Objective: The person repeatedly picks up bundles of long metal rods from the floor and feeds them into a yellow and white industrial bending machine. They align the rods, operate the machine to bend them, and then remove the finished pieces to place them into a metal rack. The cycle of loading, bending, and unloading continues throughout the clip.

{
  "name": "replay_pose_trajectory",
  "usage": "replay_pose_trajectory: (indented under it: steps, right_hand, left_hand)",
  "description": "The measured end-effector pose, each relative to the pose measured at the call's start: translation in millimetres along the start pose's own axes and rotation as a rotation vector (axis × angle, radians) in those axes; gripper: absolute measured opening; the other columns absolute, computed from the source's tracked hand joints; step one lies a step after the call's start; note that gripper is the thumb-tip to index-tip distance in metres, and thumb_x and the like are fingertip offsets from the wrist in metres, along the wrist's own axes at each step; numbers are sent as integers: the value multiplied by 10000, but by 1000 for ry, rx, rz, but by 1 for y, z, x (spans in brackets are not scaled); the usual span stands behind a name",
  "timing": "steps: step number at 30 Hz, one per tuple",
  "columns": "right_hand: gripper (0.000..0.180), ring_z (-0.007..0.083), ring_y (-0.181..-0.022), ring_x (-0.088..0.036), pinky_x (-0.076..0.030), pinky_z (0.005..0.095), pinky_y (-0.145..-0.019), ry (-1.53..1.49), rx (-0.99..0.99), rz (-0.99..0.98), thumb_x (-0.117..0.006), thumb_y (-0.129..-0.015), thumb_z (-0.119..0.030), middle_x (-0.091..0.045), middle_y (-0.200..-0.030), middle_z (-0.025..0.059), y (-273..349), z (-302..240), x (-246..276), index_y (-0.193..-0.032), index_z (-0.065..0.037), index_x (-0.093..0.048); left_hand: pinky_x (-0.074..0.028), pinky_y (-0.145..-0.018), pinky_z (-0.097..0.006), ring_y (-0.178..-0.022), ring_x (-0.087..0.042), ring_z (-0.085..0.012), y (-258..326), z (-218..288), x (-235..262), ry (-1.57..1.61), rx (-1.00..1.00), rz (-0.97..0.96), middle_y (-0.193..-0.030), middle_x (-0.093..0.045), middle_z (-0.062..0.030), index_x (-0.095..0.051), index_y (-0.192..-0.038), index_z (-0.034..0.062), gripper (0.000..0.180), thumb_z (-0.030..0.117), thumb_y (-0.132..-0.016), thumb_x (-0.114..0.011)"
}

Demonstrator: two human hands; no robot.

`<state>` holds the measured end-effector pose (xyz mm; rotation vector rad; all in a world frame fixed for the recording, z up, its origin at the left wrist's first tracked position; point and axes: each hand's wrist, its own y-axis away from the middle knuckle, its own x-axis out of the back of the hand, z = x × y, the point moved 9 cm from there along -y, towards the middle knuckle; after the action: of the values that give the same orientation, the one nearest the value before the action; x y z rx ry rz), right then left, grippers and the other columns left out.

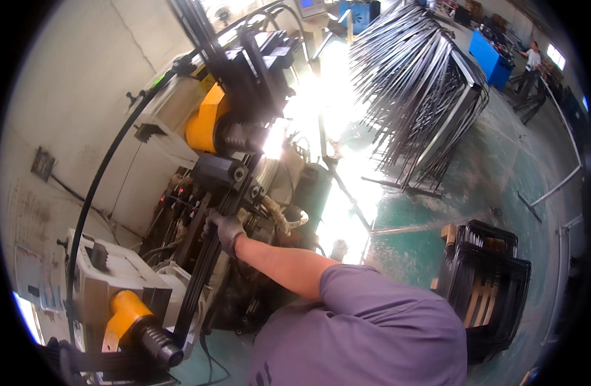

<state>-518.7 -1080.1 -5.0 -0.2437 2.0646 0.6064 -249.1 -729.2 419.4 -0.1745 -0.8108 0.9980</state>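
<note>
One hand shows in the head view: the right hand (pixel 227 233), in a grey glove, reaches across from a purple-grey sleeve (pixel 372 283). Its fingers curl over the long dark bars (pixel 201 275) and look clamped on them, though how tightly I cannot tell. The left hand is out of sight, so its grip cannot be told.

The bars slant along the machine between an upper yellow head (pixel 212 119) and a lower yellow head (pixel 129 309), each beside a ribbed dark cylinder. The stretch under the hand looks straight. More black lengths (pixel 102 361) run off at the lower left, past the lower head; whether they are the same bars, bent around there, I cannot make out.

As for progress, the stack of black frames (pixel 462 283) with rounded corners, by wooden slats (pixel 480 302) at right, looks like finished pieces. The bars in hand seem partway: they are set along the machine but not off it, so taking them away appears left to do. A bristling heap of thin metal strips (pixel 405 77) stands at the top; its part in this work is unclear.
</note>
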Motion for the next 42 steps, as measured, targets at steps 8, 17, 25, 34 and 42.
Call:
replay_pose_trajectory:
  steps: [8, 17, 25, 34, 42]
  right_hand:
    - [168, 190, -621, -563, -535, 368, -618, -101, -44, -35, -544, -959, -187, -532, -725, 47, -5, 11, 6, -1022, -32, -536]
    - [137, 193, -611, -553, -546, 377, -631, -56, -64, -51, -544, -956, -164, -535, -726, 52, 6, 2, -3, -986, -30, -545]
    - [106, 201, -629, -569, -541, 374, -656, -61, -91, -76, -548, -938, -131, -544, -728, 58, 8, 6, -1, -990, -39, -535]
    - [109, 210, -629, -603, -516, 359, -612, 13, -137, -51, -537, -954, -140, -590, -695, 66, 15, 1, -6, -957, -32, -556]
    - [121, 224, -633, -609, -526, 368, -595, -88, -238, 2, -560, -955, -168, -601, -722, 70, 34, -8, -10, -973, -49, -548]
  left_hand:
    - [-458, -879, -317, -973, -563, -171, 31, -18, 20, -54, 147, -189, -1047, -583, -88, -446, -1316, 19, 401, 114, -936, -532]
    - [-434, -887, -318, -972, -570, -170, 36, 2, 16, -243, 40, -198, -1057, -593, -85, -496, -1283, 9, 370, 157, -946, -524]
    - [-463, -893, -317, -1012, -591, -169, 30, -5, 30, -493, -57, -257, -1102, -611, -92, -511, -1299, 16, 411, 225, -949, -554]
    - [-406, -1003, -317, -1137, -544, -183, 32, -20, 50, -322, 213, -135, -1227, -582, -115, -546, -1285, 6, 373, 152, -947, -485]
    - [-435, -962, -308, -1070, -591, -200, 48, -4, 87, -452, 94, 51, -1166, -619, -97, -519, -1301, -2, 392, 106, -925, -521]
